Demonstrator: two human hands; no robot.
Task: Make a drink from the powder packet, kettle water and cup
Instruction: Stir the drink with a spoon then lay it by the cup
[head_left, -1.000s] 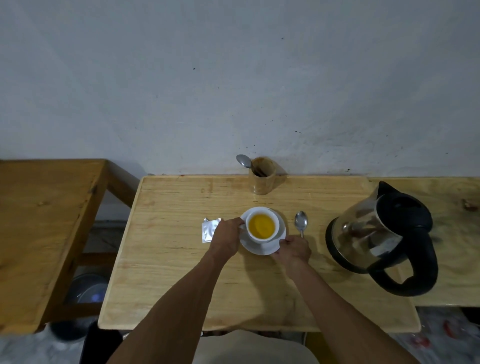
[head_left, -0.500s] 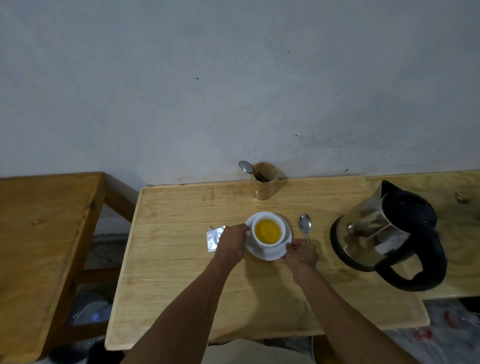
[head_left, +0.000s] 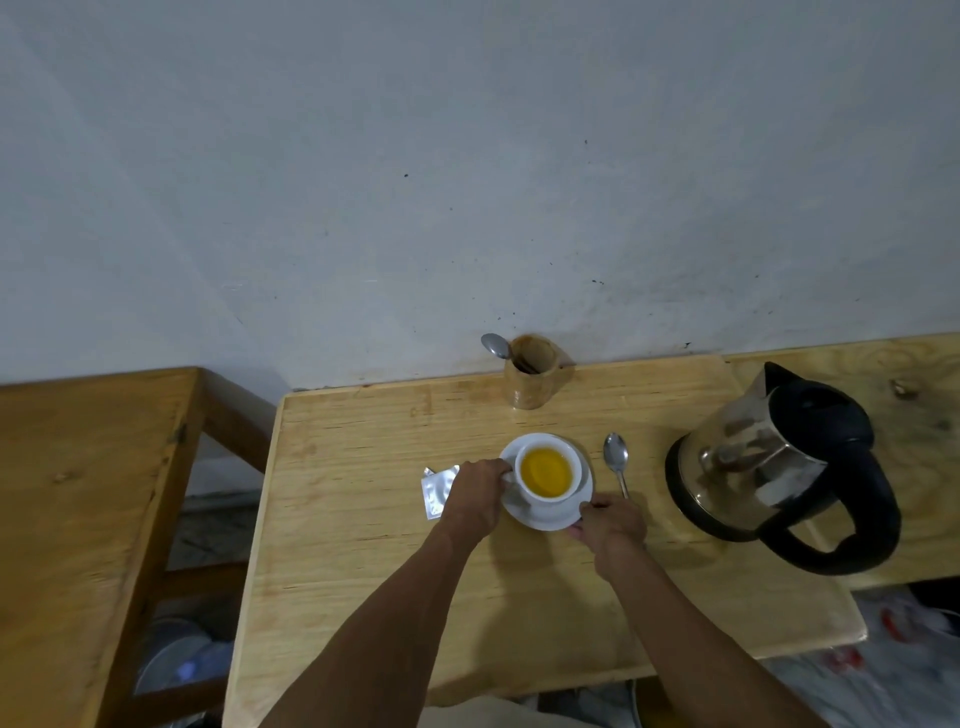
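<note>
A white cup (head_left: 546, 498) holding yellow-orange liquid sits on a white saucer (head_left: 585, 491) in the middle of the wooden table (head_left: 363, 545). My left hand (head_left: 475, 499) grips the cup at its left side, where the handle is hidden. My right hand (head_left: 613, 525) pinches the saucer's front right rim. A silver powder packet (head_left: 435, 491) lies flat just left of my left hand, partly covered by it. The steel and black kettle (head_left: 784, 467) stands at the right. A metal spoon (head_left: 616, 460) lies between saucer and kettle.
A wooden holder (head_left: 535, 371) with another spoon in it stands against the wall behind the cup. A second wooden table (head_left: 78, 493) is at the left, with a gap between. The table's front edge is near my body.
My view has tilted up, so the table sits lower in frame. Both hands keep their hold on cup and saucer, which stay about where they were on the table.
</note>
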